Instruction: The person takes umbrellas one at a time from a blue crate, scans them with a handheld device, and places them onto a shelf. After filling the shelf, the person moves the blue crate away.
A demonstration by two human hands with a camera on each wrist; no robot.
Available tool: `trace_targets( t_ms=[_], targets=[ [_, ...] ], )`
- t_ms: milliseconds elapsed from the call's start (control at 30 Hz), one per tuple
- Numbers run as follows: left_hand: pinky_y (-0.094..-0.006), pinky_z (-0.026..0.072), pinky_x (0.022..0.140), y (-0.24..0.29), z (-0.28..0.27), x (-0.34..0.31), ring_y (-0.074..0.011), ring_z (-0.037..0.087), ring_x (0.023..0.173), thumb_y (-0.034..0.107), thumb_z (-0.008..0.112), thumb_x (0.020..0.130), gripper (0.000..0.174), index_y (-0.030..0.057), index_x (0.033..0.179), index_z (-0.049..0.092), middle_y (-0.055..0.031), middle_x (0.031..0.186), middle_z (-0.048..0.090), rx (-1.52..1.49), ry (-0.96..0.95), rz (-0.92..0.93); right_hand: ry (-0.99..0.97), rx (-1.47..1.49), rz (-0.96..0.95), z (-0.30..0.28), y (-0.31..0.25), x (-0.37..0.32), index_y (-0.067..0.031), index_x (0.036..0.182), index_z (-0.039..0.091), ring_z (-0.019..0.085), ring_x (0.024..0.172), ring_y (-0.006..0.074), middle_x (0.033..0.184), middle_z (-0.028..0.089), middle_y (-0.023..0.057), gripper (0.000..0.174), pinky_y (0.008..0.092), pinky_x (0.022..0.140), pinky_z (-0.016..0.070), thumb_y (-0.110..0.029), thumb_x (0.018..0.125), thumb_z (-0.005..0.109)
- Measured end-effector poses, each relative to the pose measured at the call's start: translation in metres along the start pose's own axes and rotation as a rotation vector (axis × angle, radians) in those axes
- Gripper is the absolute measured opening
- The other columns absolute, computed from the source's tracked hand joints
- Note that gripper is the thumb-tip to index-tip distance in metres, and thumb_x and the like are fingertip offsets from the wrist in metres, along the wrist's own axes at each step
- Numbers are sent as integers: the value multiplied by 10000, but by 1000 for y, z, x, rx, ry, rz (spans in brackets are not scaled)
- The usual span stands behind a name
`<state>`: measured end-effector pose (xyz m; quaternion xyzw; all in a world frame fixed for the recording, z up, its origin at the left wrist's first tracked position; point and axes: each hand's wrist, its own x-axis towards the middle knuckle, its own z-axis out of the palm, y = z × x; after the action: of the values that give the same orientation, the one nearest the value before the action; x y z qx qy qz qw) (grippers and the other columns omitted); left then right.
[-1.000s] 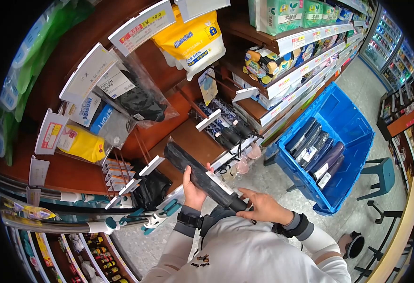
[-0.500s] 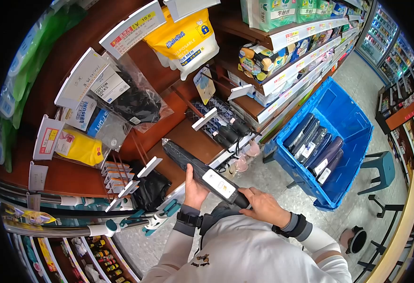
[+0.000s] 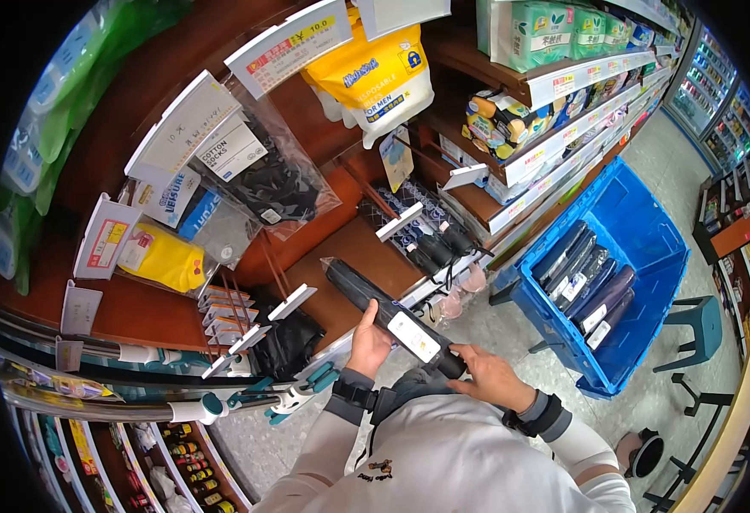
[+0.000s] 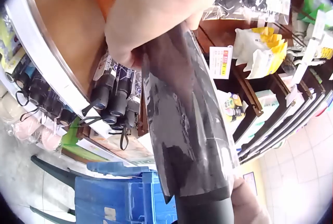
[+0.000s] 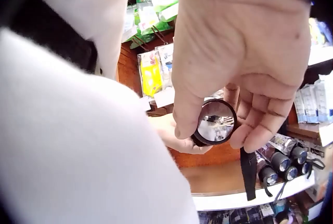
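Note:
A black folded umbrella [image 3: 363,296] in a clear plastic sleeve slants across the front of the person's body, its white label facing up. My left hand [image 3: 370,344] grips it around the middle, thumb on top. At the lower end my right hand [image 3: 492,376] holds the handle between thumb and fingers. The right wrist view shows the handle's shiny round end cap [image 5: 216,122] between thumb and fingertips, with a black strap [image 5: 248,173] hanging beside it. In the left wrist view the sleeve [image 4: 190,115] covers the shaft down to the dark handle [image 4: 204,207].
A blue crate [image 3: 602,359] at the right holds several packaged umbrellas [image 3: 573,267]. More umbrellas [image 3: 431,248] lie on the brown shelf [image 3: 354,252] ahead. Sock packs [image 3: 277,184] hang at the left. A green stool [image 3: 691,329] stands beyond the crate.
The umbrella has been turned about its length, so its white label now faces up. Both hands stay on it. The head view has shifted slightly.

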<state>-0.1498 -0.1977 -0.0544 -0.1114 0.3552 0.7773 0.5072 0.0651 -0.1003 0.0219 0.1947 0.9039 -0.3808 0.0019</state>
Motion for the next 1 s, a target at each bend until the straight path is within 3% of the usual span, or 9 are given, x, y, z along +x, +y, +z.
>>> trace_targets(
  t_ms=[100,300,467,567,700,867,933,1000],
  targets=[
    [-365,390,809,0,-7,11,-198,520,866,288,536,802,260,67,932,491,-59,904,554,22,29,-45,-121,185,90,13,18,6,-12,1046,458,563,741,281,902,540,161,498,337,662,451,-263,657,639],
    [-327,423,786,6,-10,52,-211,547,799,245,540,799,254,22,911,491,-91,849,563,111,97,-94,-62,353,56,45,52,35,12,984,511,566,765,294,848,574,184,455,334,681,447,-266,644,632],
    [-342,433,760,19,-16,104,-213,548,784,271,538,798,250,44,894,500,-84,836,567,176,179,-131,-61,329,149,55,55,77,12,977,520,561,795,301,865,575,193,460,346,707,440,-274,637,640],
    [-367,432,755,26,-19,136,-217,549,763,291,520,807,230,73,877,513,-60,821,568,172,279,-90,-51,281,170,56,57,106,1,999,512,563,795,307,869,580,188,466,346,710,439,-281,649,638],
    [-394,438,750,34,-45,184,-232,534,781,342,498,813,294,59,889,514,-74,807,552,203,264,-29,11,286,200,67,75,134,-10,1011,509,565,778,316,847,585,178,469,355,698,442,-276,648,642],
    [-373,428,769,39,-62,212,-225,536,799,338,496,816,287,68,909,517,-69,851,556,316,353,41,30,291,271,74,89,159,-12,970,536,562,782,313,828,577,184,408,366,693,440,-233,641,633],
    [-357,424,774,45,-85,222,-215,537,806,321,503,814,272,71,923,515,-64,855,559,709,140,208,71,313,255,86,97,165,-13,981,528,563,778,312,815,577,184,411,369,687,441,-220,640,627],
    [-353,425,770,53,-109,252,-208,537,813,297,512,812,264,63,933,513,-61,863,562,675,214,164,107,312,266,94,101,169,-12,950,534,562,766,320,799,579,175,396,379,685,449,-231,629,610]
  ],
)
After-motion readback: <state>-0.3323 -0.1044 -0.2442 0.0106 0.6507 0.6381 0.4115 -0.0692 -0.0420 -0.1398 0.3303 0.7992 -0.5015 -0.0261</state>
